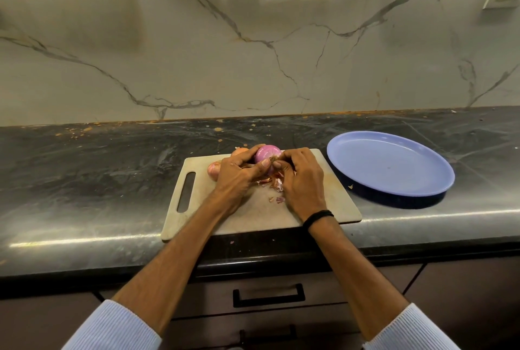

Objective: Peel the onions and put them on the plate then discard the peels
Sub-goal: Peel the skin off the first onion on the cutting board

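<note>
The person is standing at the dark counter (98,167) and, I think, is working on the first onion. The left hand (239,172) is curling its fingers and thumb round a purple onion (267,153) and is holding it over the far side of the cutting board (253,217). The right hand (302,181) is pinching the brown root end of that same onion with its thumb and a fingertip, as if it is picking skin off. The part of the onion I can see is looking shiny and purple, so it is looking nearly peeled. It is not on the plate yet.

Two unpeeled onions (214,171) are lying on the board just behind the left hand, partly hidden by it. They are showing brown skin, so they are waiting for their turn.

The peels (274,184) are lying in a small heap on the board, under and between the hands. None of them look thrown away yet, and I am not seeing any bin.

The blue plate (391,164) is sitting on the counter just to the right of the board. No onion is lying in it. Only a tiny scrap (351,186) is sitting on its near edge, and I cannot tell what it is.

So most of the job is waiting to be done.
</note>
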Tool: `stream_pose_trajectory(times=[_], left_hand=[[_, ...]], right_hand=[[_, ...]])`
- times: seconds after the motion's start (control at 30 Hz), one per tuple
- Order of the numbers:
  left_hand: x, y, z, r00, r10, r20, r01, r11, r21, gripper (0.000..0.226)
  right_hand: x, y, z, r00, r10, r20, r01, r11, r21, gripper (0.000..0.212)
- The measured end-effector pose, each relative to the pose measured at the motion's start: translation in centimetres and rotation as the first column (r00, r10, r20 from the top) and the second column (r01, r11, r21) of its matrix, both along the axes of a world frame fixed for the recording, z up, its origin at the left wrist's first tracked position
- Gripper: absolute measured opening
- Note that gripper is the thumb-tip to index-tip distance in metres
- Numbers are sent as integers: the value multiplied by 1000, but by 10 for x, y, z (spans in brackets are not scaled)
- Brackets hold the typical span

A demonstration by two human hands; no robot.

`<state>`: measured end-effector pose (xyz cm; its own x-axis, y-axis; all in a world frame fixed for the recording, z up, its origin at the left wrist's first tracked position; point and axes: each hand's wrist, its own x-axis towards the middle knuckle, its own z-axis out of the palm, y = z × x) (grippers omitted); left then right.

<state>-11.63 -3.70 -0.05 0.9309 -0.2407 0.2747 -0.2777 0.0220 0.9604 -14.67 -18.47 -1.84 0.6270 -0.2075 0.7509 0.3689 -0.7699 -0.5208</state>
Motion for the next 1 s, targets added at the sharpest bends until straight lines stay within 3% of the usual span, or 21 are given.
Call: stream_pose_trajectory(times=[0.17, 0.27, 0.47, 0.7, 1.0], left_hand=[[1, 1, -1, 1000, 20, 14, -21, 998, 51, 50], [1, 1, -2, 999, 30, 33, -32, 997, 68, 50], [1, -2, -1, 999, 20, -44, -23, 997, -70, 53], [3, -5, -1, 994, 15, -107, -28, 993, -116, 47], [10, 0, -3, 988, -28, -155, 5, 989, -149, 40]], right_hand=[[-3, 5, 1, 1000, 11, 8, -11, 998, -58, 15], [0, 7, -1, 999, 2, -44, -7, 994, -109, 7], [-4, 14, -1, 996, -13, -93, -4, 984, -178, 6], [-7, 6, 2, 997, -66, -39, 65, 998, -27, 9], [-6, 6, 6, 998, 57, -2, -57, 998, 28, 33]])
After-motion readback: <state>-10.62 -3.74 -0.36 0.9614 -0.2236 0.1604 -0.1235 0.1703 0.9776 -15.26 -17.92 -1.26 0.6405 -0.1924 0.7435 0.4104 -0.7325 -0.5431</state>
